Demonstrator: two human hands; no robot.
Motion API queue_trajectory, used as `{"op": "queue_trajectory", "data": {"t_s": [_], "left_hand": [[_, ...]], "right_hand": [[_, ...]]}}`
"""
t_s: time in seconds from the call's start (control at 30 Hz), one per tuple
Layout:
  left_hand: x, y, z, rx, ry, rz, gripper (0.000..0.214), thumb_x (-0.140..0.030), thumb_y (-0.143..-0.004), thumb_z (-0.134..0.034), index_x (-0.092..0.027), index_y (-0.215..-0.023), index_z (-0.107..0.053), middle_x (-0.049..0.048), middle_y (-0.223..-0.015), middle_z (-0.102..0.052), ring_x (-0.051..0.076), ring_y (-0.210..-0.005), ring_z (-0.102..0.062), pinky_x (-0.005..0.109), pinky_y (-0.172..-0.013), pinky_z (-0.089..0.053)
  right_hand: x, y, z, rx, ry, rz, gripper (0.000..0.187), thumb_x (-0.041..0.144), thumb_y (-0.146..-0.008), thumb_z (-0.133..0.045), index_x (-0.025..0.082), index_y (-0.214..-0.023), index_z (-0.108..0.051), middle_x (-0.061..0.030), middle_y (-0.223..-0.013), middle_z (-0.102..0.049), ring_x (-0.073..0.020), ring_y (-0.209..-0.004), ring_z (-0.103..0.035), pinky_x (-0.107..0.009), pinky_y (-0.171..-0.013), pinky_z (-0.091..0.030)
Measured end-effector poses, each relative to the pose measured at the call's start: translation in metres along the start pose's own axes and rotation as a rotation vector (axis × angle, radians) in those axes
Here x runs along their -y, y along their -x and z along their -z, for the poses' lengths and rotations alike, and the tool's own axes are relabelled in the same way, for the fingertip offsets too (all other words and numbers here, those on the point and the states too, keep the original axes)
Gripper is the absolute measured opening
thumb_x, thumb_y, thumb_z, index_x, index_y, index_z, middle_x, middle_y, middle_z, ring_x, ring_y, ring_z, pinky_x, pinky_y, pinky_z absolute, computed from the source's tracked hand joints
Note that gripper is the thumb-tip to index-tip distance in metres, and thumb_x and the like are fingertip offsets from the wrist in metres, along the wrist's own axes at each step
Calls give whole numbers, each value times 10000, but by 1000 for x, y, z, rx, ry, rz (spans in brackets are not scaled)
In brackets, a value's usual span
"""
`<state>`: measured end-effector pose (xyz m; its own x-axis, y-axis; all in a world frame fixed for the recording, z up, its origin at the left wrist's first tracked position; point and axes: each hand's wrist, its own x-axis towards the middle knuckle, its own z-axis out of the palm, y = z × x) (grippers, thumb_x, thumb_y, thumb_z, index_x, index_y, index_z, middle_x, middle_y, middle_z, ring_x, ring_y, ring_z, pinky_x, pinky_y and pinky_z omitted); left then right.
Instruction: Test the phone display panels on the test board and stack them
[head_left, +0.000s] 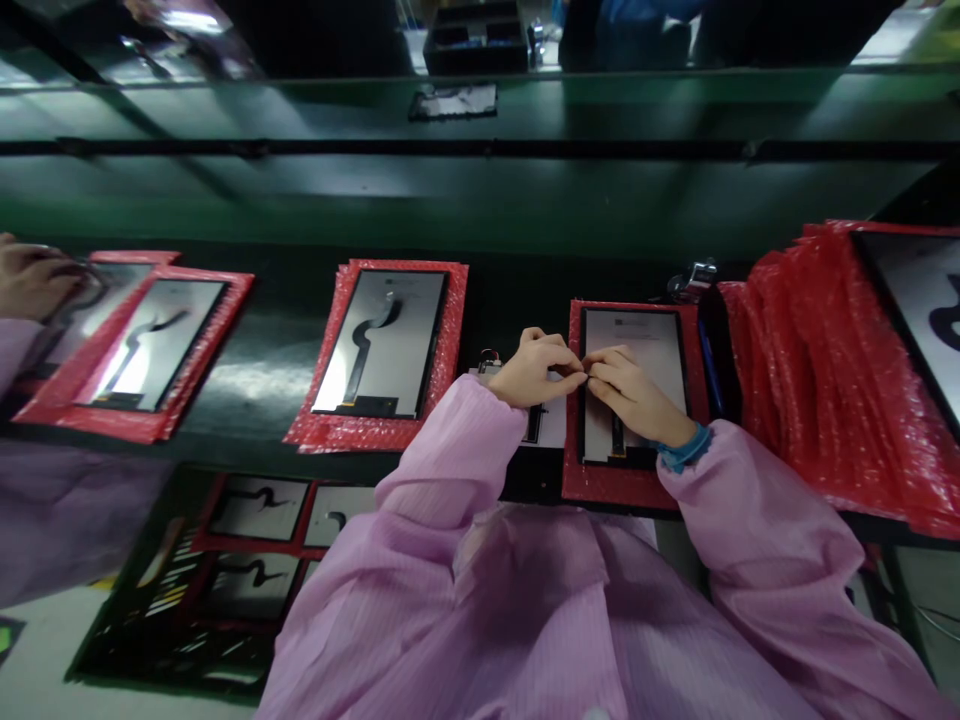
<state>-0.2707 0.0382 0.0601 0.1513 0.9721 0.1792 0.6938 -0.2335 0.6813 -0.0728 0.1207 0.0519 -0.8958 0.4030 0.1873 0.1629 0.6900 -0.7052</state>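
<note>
A flat display panel (651,352) with a pale back and dark frame lies on a red bubble-wrap sheet (600,487) in front of me. My left hand (538,369) reaches in from the left, thumb and finger pinched at the panel's left edge. From the right, my right hand (631,390) rests over the panel, its fingertips closed against those of my left hand. Whatever small thing sits between the fingertips is too small to make out. Below my right hand, part of a dark ribbon cable (618,432) shows; the rest is hidden.
Another panel (390,345) on red bubble wrap lies to the left, with more panels (161,340) beyond it. A co-worker's hand (34,280) is at the far left. Red bubble-wrap sheets (802,390) pile up at right. A green crate (120,640) holding panels stands below the bench.
</note>
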Motion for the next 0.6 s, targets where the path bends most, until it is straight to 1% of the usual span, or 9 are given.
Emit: {"op": "queue_trajectory", "data": {"t_s": [0.23, 0.3, 0.33, 0.37, 0.43, 0.47, 0.53, 0.57, 0.6], "left_hand": [[-1, -2, -3, -30, -55, -9, 116, -287, -856, -647, -204, -791, -696, -15, -751, -707, 176, -826, -635, 444, -1022, -309], [-3, -2, -2, -60, -101, -6, 115, -283, -869, -644, -205, -800, -692, -12, -787, -717, 181, -869, -644, 461, -1081, -281], [-5, 0, -2, -100, -123, -7, 112, -287, -880, -639, -209, -820, -692, -2, -842, -731, 189, -914, -648, 469, -1110, -267], [-8, 3, -1, -166, -137, -9, 112, -295, -897, -628, -212, -859, -694, 15, -925, -742, 199, -973, -647, 470, -1125, -271], [-15, 14, -1, -384, -148, 4, 150, -305, -946, -572, -212, -975, -686, 61, -1105, -723, 218, -1095, -620, 449, -1111, -340], [-19, 23, -3, -517, -154, 28, 173, -300, -970, -534, -207, -1019, -672, 82, -1156, -699, 223, -1128, -605, 431, -1082, -388], [-26, 47, -12, -743, -202, 111, 187, -264, -995, -475, -198, -1030, -647, 105, -1147, -666, 230, -1125, -593, 417, -1031, -452], [-29, 60, -20, -790, -254, 162, 179, -244, -994, -467, -198, -1008, -640, 108, -1122, -652, 236, -1108, -594, 428, -1024, -463], [-30, 73, -29, -778, -317, 200, 167, -224, -981, -475, -196, -1002, -638, 117, -1126, -636, 250, -1106, -589, 446, -1022, -470]], "right_hand": [[-1, -1, -3, -29, 4, 35, 286, 353, -1019, -407, 217, -873, -612, -99, -1092, -646, -253, -1086, -517, -472, -1024, -430], [-1, -1, -4, -40, 14, 42, 321, 382, -1031, -388, 214, -872, -612, -99, -1079, -654, -249, -1068, -524, -468, -1020, -432], [-1, -1, -5, -51, 15, 44, 336, 403, -1036, -378, 214, -893, -616, -99, -1078, -659, -247, -1063, -530, -467, -1020, -433], [-1, 0, -5, -73, 13, 42, 347, 426, -1041, -369, 214, -934, -622, -97, -1082, -663, -245, -1061, -536, -466, -1020, -434], [1, 1, -4, -149, 4, 27, 370, 462, -1047, -351, 214, -1070, -624, -95, -1121, -666, -244, -1085, -545, -465, -1022, -434], [1, 3, -3, -203, 2, 17, 381, 472, -1049, -345, 216, -1135, -614, -93, -1146, -666, -245, -1104, -547, -465, -1026, -432], [3, 5, 2, -321, 4, -3, 381, 468, -1049, -352, 221, -1199, -600, -88, -1181, -666, -244, -1134, -551, -462, -1031, -432], [4, 7, 5, -373, 10, -12, 364, 458, -1046, -367, 224, -1196, -603, -85, -1188, -669, -243, -1140, -556, -460, -1031, -433], [4, 8, 9, -419, 17, -18, 339, 445, -1039, -392, 226, -1178, -611, -83, -1184, -674, -243, -1139, -564, -457, -1028, -436]]}}
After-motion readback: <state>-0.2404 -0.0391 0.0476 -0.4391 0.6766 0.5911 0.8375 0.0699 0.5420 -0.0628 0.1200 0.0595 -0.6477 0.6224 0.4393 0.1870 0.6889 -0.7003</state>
